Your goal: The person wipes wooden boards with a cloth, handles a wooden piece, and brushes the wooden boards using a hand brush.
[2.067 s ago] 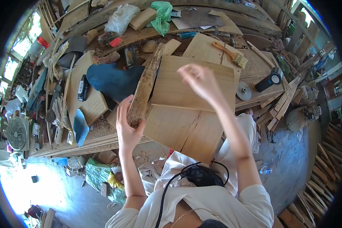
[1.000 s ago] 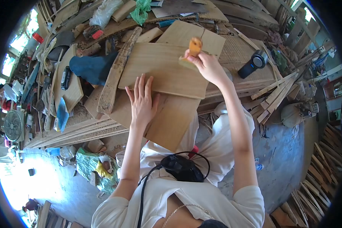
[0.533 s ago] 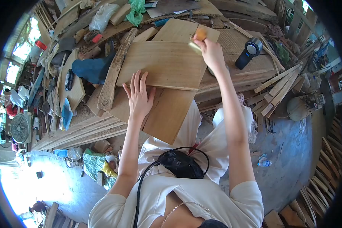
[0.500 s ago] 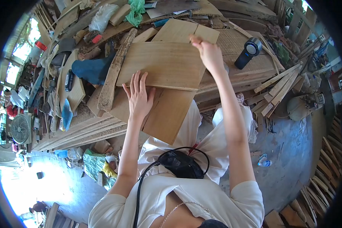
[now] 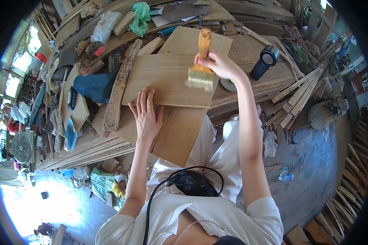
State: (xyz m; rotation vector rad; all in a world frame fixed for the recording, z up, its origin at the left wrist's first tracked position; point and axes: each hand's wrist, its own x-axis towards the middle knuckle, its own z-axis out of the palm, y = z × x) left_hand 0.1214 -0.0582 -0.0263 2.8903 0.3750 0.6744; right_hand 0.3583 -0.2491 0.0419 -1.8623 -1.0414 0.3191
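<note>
A flat wooden board (image 5: 159,79) lies on top of other boards in front of me. My right hand (image 5: 218,65) grips a paintbrush (image 5: 201,77) with an orange-brown wooden handle and pale bristles. The handle points up and away, and the bristles hang over the right part of the top board, a little blurred. Fingers spread, my left hand (image 5: 146,118) rests at the near edge of that board, its palm over the lower board (image 5: 178,132) that juts toward my lap. Behind the top board, another board (image 5: 204,38) sticks out.
A black handheld device (image 5: 265,62) stands right of the boards on a thick plank. A rough wood strip (image 5: 122,87) and a dark blue cloth (image 5: 95,85) lie to the left. Loose wood strips (image 5: 300,98) are piled at the right. A black pouch (image 5: 194,184) sits at my lap.
My right hand has turned and moved slightly nearer, and the paintbrush now shows plainly in it. My left hand stays at the board's near edge; the whole view has shifted slightly.
</note>
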